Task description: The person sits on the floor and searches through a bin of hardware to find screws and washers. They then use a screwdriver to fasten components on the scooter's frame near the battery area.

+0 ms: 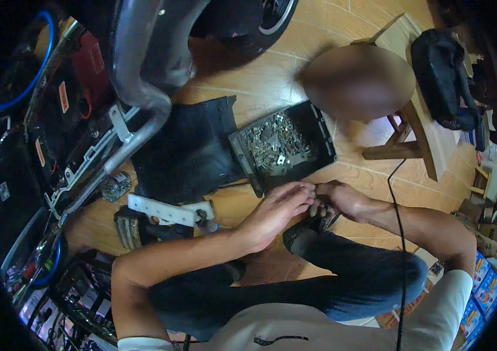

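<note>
"While I'm watching from the remote seat, what are the hands doing?"

"The left hand is reaching across with its fingers nearly straight and bunched; the right hand is curling its fingers inward, and their tips are meeting. I can't tell whether anything is being pinched there."

"Which step am I looking at?"

"I'm judging it as close fingertip work, just on the near side of the open black tray, which is sitting on the floor holding loose metal hardware. The next move seems to be calling for a light, steady touch, since the fingers are hiding whatever lies between them."

"And around them?"

"On the left, a clear jar is sitting below a bent silver pipe; then come a white perforated strip and a black panel. Rightward, a black cable is crossing the right forearm, so I'm minding a snag; beyond, a black bag is overlapping a wooden bench."
</note>
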A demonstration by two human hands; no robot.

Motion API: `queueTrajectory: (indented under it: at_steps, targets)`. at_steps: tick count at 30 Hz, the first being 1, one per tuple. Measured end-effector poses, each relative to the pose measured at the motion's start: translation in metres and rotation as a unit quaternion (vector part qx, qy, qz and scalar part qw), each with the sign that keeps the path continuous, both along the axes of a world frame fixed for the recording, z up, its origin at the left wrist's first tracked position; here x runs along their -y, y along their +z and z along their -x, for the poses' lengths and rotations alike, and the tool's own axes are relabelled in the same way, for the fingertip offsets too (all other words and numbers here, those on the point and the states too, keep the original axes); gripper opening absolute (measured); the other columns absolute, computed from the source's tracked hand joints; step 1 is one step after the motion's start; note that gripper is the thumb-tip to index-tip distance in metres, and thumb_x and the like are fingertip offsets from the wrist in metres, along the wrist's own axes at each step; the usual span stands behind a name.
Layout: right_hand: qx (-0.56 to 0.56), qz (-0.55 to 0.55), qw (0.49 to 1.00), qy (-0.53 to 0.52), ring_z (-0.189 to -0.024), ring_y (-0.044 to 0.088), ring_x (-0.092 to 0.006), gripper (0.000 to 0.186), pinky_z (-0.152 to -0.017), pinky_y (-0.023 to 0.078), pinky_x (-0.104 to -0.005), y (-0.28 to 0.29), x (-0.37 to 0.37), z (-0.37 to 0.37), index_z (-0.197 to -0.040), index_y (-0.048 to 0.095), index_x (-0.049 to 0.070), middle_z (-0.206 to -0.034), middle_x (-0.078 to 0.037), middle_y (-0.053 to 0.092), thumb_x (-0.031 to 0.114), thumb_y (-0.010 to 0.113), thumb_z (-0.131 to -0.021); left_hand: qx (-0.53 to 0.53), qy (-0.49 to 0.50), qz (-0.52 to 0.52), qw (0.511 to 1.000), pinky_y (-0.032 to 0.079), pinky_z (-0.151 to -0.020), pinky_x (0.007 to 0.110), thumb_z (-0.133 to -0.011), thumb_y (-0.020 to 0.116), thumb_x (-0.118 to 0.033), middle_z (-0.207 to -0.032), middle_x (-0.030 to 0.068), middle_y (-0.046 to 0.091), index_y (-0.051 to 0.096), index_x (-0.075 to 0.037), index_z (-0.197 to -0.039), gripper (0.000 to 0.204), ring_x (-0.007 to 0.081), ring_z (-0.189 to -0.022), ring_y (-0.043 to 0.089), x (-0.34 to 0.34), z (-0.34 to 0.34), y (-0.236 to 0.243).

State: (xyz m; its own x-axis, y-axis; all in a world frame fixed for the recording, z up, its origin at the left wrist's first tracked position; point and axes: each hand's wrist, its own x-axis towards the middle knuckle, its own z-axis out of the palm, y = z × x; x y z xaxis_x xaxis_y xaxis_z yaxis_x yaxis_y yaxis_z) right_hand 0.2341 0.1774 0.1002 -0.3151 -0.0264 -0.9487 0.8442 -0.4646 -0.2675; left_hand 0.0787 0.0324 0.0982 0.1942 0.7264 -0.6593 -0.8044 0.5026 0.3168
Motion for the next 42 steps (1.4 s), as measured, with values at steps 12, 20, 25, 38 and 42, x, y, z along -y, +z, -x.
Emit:
queueTrajectory:
  at_steps: [12, 20, 25, 38, 42]
  targets:
    - [-0.220, 0.066, 0.950, -0.212, -0.098, 0.064, -0.0205, 0.035, -0.087, 0.054, -0.0351, -0.021, -0.052, 0.051, -0.122, 0.062, 0.004, -0.104, -0.008, 0.067, 0.028, 0.046, -0.103, -0.434, 0.238, -0.068, 0.866, 0.050, -0.084, 0.029, -0.107, 0.055, -0.032, -0.117, 0.0063, 0.059, 0.052, -0.009, -0.137, 0.038, 0.0137, -0.103, 0.059, -0.074, -0.046, -0.004]
    - [-0.274, 0.046, 0.949, -0.150, -0.084, 0.049, -0.0172, 0.035, -0.075, 0.044, -0.0335, -0.061, -0.081, 0.037, -0.129, 0.058, 0.005, -0.092, -0.004, 0.050, 0.028, 0.048, -0.105, -0.626, 0.269, -0.133, 0.720, 0.050, -0.082, 0.045, -0.090, 0.064, -0.026, -0.097, 0.0203, 0.062, 0.062, -0.001, -0.102, 0.028, 0.0349, -0.091, 0.061, -0.084, -0.090, -0.001]
    - [-0.294, 0.031, 0.952, -0.077, -0.076, 0.040, -0.0150, 0.036, -0.067, 0.038, -0.0324, -0.095, -0.069, 0.026, -0.132, 0.056, 0.005, -0.084, -0.002, 0.040, 0.028, 0.049, -0.106, -0.650, 0.274, -0.177, 0.686, 0.052, -0.074, 0.045, -0.086, 0.064, -0.028, -0.087, 0.0224, 0.067, 0.066, 0.000, -0.087, 0.029, 0.0339, -0.082, 0.065, -0.012, -0.109, 0.005]
    - [-0.397, -0.259, 0.861, 0.184, -0.103, 0.058, -0.0332, 0.047, -0.089, 0.051, -0.0477, 0.015, 0.045, -0.002, -0.146, 0.054, 0.005, -0.126, -0.021, 0.061, 0.020, 0.058, -0.101, -0.398, 0.622, 0.604, 0.299, 0.051, -0.096, 0.041, -0.092, 0.071, -0.024, -0.122, 0.0188, 0.065, 0.059, -0.001, -0.127, 0.043, 0.0306, -0.111, 0.062, 0.470, -0.408, -0.130]
    - [-0.345, -0.253, 0.886, 0.179, -0.103, 0.058, -0.0323, 0.049, -0.090, 0.050, -0.0465, -0.011, 0.061, 0.009, -0.147, 0.052, 0.006, -0.125, -0.020, 0.061, 0.021, 0.058, -0.101, -0.373, 0.542, 0.696, 0.289, 0.037, -0.112, 0.051, -0.086, 0.074, -0.026, -0.145, 0.0323, 0.044, 0.050, 0.002, -0.135, 0.061, 0.0456, -0.134, 0.042, 0.483, -0.460, -0.175]
